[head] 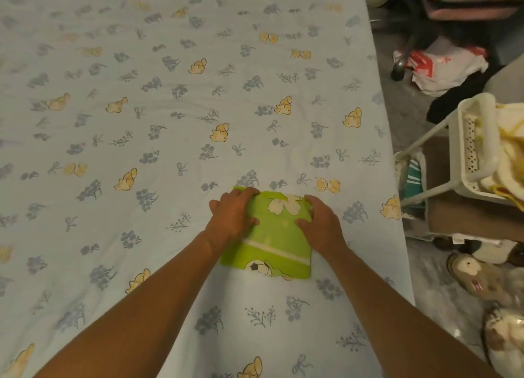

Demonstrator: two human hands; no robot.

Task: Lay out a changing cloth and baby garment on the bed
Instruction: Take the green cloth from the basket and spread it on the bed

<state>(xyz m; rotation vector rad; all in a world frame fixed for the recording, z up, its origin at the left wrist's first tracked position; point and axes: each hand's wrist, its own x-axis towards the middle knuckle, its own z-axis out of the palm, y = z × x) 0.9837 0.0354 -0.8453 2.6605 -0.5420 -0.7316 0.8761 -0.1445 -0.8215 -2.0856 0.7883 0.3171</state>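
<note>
A folded green cloth (276,236) printed with a white flower and a football lies on the bed (170,94), near its right side and close to me. My left hand (231,214) grips the cloth's far left corner, fingers curled over the edge. On the far right corner sits my right hand (319,221), thumb on top of the fabric and fingers wrapped around the side. The bed wears a pale blue sheet with yellow animals and blue flowers. I see no baby garment on the bed.
A white plastic rack (470,148) holding yellow and cream fabrics stands right of the bed. Beyond it, a white and red plastic bag (442,66) and dark items lie on the floor. Slippers (476,275) rest at the lower right.
</note>
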